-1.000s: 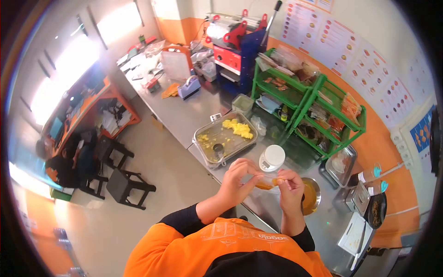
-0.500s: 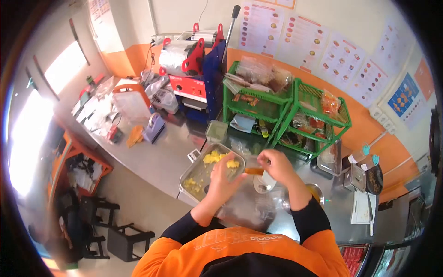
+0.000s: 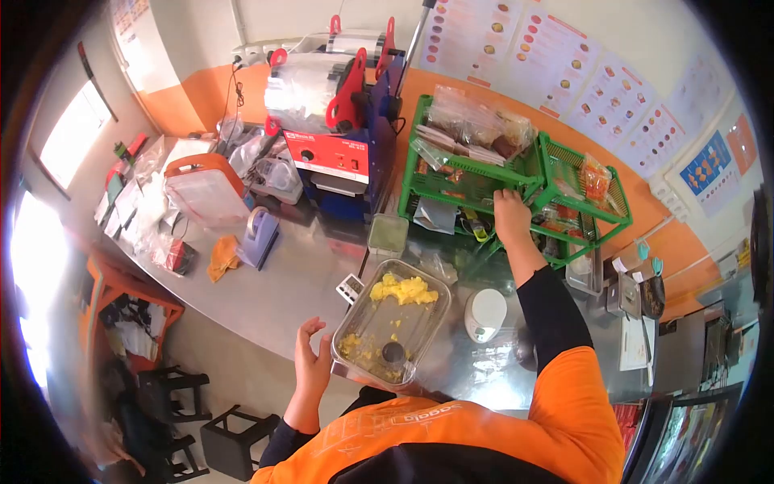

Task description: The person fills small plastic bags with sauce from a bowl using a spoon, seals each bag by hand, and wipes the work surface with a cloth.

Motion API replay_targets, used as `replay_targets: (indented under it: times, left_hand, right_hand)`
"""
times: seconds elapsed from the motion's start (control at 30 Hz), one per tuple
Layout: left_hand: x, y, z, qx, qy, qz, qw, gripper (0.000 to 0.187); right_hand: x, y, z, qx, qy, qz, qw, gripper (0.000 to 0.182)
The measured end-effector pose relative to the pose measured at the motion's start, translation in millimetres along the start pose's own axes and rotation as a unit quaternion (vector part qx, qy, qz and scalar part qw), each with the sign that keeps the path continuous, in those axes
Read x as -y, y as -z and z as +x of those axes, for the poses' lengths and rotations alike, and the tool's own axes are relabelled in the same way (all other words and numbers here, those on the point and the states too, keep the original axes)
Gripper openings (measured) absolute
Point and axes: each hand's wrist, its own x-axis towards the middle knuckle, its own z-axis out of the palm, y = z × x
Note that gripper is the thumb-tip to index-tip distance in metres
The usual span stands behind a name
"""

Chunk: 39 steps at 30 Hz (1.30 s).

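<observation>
My left hand (image 3: 313, 359) hangs beside the left edge of a metal tray (image 3: 369, 319), fingers apart and nothing in them. Yellow mashed food (image 3: 405, 289) is heaped at the tray's far end, with crumbs and a small round dark cup (image 3: 393, 352) nearer me. My right hand (image 3: 512, 218) reaches up to the middle tier of a green plastic rack (image 3: 476, 177). Its fingers are curled together at the tier's edge; what they hold, if anything, is hidden. A white kitchen scale (image 3: 487, 310) stands right of the tray, below my right forearm.
A small digital timer (image 3: 350, 288) and a lidded clear container (image 3: 388, 235) sit by the tray. A red-and-blue sealing machine (image 3: 330, 161) stands at the back. A purple tape dispenser (image 3: 258, 238) and orange cloth (image 3: 224, 258) lie left; a knife (image 3: 647, 355) lies far right.
My hands were close together over the tray and scale. The right has moved up to the green rack, the left down beside the tray. An amber item seen between them no longer shows.
</observation>
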Motion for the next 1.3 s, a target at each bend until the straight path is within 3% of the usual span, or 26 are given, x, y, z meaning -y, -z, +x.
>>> replay_targets:
  times: [0.1, 0.13, 0.23, 0.33, 0.4, 0.43, 0.47, 0.5, 0.53, 0.63, 0.77, 0.8, 0.87, 1.1, 1.2, 1.3]
  left_hand:
    - [0.8, -2.8, -1.0, 0.011, -0.013, 0.011, 1.000, 0.037]
    - [-1.5, -6.2, -2.4, 0.021, -0.018, 0.014, 1.000, 0.037]
    - [-33.1, -21.6, 0.1, 0.035, -0.030, 0.023, 0.999, 0.039]
    - [-65.3, -43.4, -5.1, 0.050, -0.047, 0.003, 0.998, 0.040]
    - [-76.6, -63.4, -16.8, 0.056, -0.062, -0.013, 0.996, 0.041]
    - [-78.3, -74.1, -23.9, 0.062, -0.073, -0.016, 0.995, 0.042]
    - [-80.4, -85.3, -30.5, 0.068, -0.084, -0.018, 0.994, 0.043]
    - [-82.6, -97.4, -37.3, 0.084, -0.090, -0.021, 0.992, 0.043]
    - [-84.9, -110.2, -44.8, 0.099, -0.095, -0.024, 0.990, 0.044]
    - [-105.1, -143.0, -66.5, 0.147, -0.098, -0.028, 0.984, 0.042]
    - [-131.3, -172.7, -95.1, 0.201, -0.088, -0.010, 0.976, 0.040]
    - [-132.4, -178.2, -103.1, 0.211, -0.078, -0.011, 0.974, 0.040]
    - [-126.2, -188.3, -114.4, 0.223, -0.096, -0.008, 0.970, 0.043]
    - [-102.2, -227.5, -151.9, 0.299, -0.032, 0.065, 0.952, 0.055]
    - [-83.5, -255.0, -161.7, 0.242, -0.139, 0.085, 0.957, 0.055]
    - [-82.8, -272.8, -162.3, 0.266, -0.065, -0.003, 0.962, 0.050]
  right_hand:
    - [-5.0, 16.2, -10.0, 0.047, -0.014, 0.022, 0.999, 0.032]
    - [-7.9, 19.4, -20.7, -0.020, 0.007, 0.058, 0.998, 0.036]
    - [-4.3, 56.9, -59.1, -0.090, 0.053, 0.141, 0.985, 0.038]
    - [-14.0, 68.9, -131.1, 0.143, 0.027, 0.211, 0.967, 0.037]
    - [-25.6, 49.1, -185.9, 0.412, 0.011, 0.250, 0.876, 0.035]
    - [-30.7, 25.9, -220.9, 0.449, 0.057, 0.301, 0.839, 0.036]
    - [-29.3, 17.7, -243.5, 0.541, 0.087, 0.269, 0.792, 0.038]
    - [-26.8, 11.1, -269.6, 0.530, 0.100, 0.271, 0.797, 0.036]
    - [-24.5, -3.0, -296.5, 0.510, 0.049, 0.362, 0.779, 0.041]
    - [-1.9, -14.1, -343.8, 0.292, -0.003, 0.407, 0.865, 0.045]
    - [0.9, -29.1, -368.6, 0.247, -0.010, 0.423, 0.872, 0.039]
    - [-2.1, -27.9, -368.7, 0.280, -0.009, 0.438, 0.854, 0.030]
    - [-6.4, -24.2, -369.2, 0.247, -0.011, 0.471, 0.847, 0.029]
    - [-26.7, -16.2, -357.5, 0.159, 0.062, 0.499, 0.850, 0.036]
    - [-34.5, 23.4, -341.6, 0.304, -0.015, 0.593, 0.746, 0.042]
    - [-40.9, 45.4, -337.3, 0.312, -0.052, 0.619, 0.719, 0.043]
